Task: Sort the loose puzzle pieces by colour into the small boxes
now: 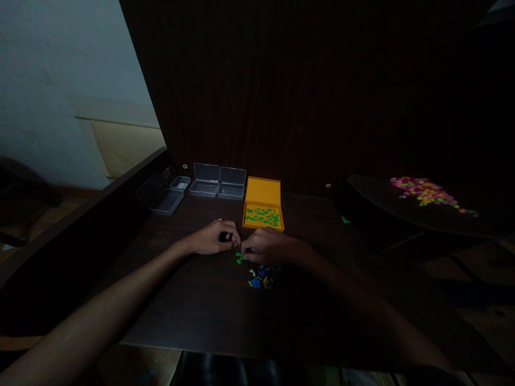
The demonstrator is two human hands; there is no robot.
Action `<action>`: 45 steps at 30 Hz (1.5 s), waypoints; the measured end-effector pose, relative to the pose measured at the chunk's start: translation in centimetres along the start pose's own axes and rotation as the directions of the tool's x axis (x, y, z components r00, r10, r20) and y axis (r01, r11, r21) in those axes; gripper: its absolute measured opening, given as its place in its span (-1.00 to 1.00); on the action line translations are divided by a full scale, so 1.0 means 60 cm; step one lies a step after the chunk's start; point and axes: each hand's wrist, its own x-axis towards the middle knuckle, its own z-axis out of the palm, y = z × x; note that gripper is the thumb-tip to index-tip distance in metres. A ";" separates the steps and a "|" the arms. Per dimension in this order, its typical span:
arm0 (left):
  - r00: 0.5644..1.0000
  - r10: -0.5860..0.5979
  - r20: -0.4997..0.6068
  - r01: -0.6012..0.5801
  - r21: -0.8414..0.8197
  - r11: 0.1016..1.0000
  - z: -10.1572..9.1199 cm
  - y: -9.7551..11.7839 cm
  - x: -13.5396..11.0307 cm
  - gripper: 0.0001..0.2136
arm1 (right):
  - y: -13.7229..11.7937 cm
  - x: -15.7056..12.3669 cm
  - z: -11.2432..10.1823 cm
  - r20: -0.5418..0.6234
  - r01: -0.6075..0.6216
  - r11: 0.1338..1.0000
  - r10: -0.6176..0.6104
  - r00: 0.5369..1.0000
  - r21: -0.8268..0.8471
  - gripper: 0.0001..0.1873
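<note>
From my end of the feed, I have both hands near the middle of the tabletop (pixel 189 308), the left hand (pixel 213 237) and the right hand (pixel 267 246) almost fingertip to fingertip. A tiny green piece (pixel 238 245) sits right at the left fingertips. On each side the thumb and fingers are curled in toward each other, but I can't tell whether either grip is clamped on anything; the bits are too small and the light too dim. A few loose green pieces (pixel 238 259) lie just under the fingers, on the near-edge side.

The green pieces are small, flat-looking and angular. The tabletop is dark and smooth with a dull sheen. Just nearer me than the right hand lies a loose pile of blue and yellowish pieces (pixel 261 279), partly in that arm's shadow.

Beyond the hands, toward the far edge, a yellow box (pixel 263 191) stands with its lid up, green bits (pixel 263 216) scattered over its floor; the right hand is just in front of it. Left of it, clear plastic boxes (pixel 205 187) with raised lids run toward the far left corner. A dark wooden panel (pixel 257 107) rises behind the far edge. Past the right edge, bright beads (pixel 426 193) are heaped on a separate dark surface.
</note>
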 end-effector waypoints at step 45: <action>0.999 0.035 0.024 -0.033 -0.088 0.996 -0.008 -0.001 -0.002 -0.88 | 0.018 0.010 0.015 -0.089 -0.050 0.999 0.049 0.995 -0.010 -0.80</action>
